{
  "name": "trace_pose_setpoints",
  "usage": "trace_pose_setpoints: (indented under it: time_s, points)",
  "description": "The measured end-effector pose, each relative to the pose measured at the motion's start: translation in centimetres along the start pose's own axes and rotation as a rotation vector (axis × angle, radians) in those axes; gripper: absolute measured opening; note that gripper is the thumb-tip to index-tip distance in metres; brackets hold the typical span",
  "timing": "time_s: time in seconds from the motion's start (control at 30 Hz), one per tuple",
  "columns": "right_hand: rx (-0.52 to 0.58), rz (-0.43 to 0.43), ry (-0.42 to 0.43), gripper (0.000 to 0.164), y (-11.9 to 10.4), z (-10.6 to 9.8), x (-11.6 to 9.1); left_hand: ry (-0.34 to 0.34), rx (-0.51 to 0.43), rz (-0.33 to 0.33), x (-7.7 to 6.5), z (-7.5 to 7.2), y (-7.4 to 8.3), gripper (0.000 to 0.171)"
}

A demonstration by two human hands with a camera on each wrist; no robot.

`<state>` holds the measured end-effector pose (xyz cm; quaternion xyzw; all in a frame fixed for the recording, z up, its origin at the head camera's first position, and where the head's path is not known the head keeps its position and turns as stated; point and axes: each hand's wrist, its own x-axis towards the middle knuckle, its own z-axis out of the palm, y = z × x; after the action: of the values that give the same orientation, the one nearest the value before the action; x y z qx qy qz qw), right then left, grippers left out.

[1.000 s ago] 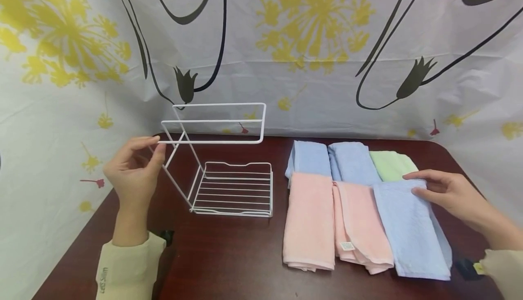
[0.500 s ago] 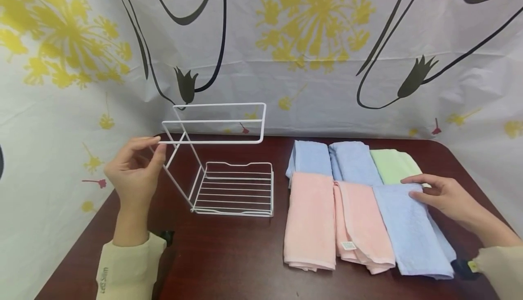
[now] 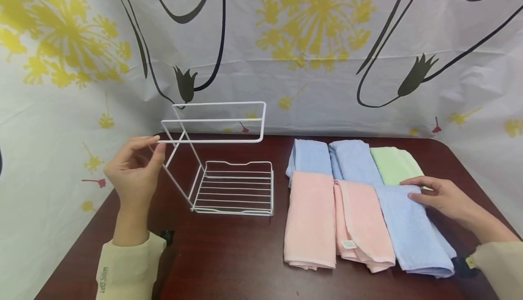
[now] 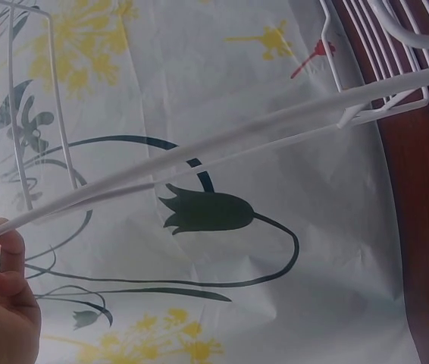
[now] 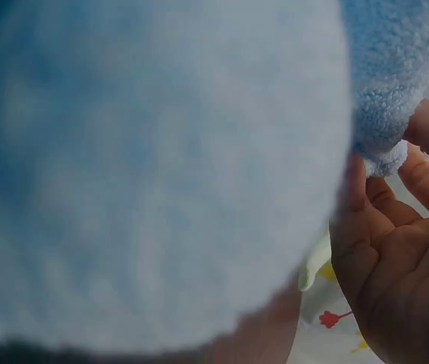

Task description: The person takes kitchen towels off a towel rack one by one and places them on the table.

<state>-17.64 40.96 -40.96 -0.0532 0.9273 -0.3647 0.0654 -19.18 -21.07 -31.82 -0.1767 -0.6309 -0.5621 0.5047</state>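
At the left, my left hand [image 3: 135,168] pinches the near upper bar of a white wire rack [image 3: 212,141] between thumb and fingers. The left wrist view shows the fingertips on the bar's end. The rack stands on the table with its slatted bottom shelf bare. At the right, my right hand [image 3: 449,202] pinches the far edge of a folded light-blue towel [image 3: 412,232]. Close up in the right wrist view, the blue towel [image 5: 161,167] covers much of the picture, its gathered corner between thumb and fingers.
Left of the held towel lie two folded pink towels [image 3: 310,218]. Behind them are two blue towels [image 3: 354,159] and a green towel [image 3: 394,164]. The dark red table [image 3: 229,254] meets a white flower-patterned curtain [image 3: 245,73] at its back and sides.
My right hand has shifted slightly left and nearer with the blue towel's far edge, uncovering more of the green towel. My left hand and the rack have stayed in place.
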Motion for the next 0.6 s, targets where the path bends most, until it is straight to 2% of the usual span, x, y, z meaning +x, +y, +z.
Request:
trace_pose_setpoints:
  time_s: [0.17,0.5,0.6]
  points:
    - [-0.06,0.031,0.007,0.044,-0.04,-0.2,0.07,0.008,-0.004,-0.001,0.15,0.19,0.06,0.015]
    - [-0.198,-0.011,0.099,0.044,-0.26,-0.05,-0.03,-0.004,0.014,0.006,0.19,-0.03,0.04,0.016]
    - [-0.199,-0.054,0.139,0.041,-0.05,-0.21,-0.49,-0.046,0.05,-0.022,0.32,-0.32,0.4,0.016]
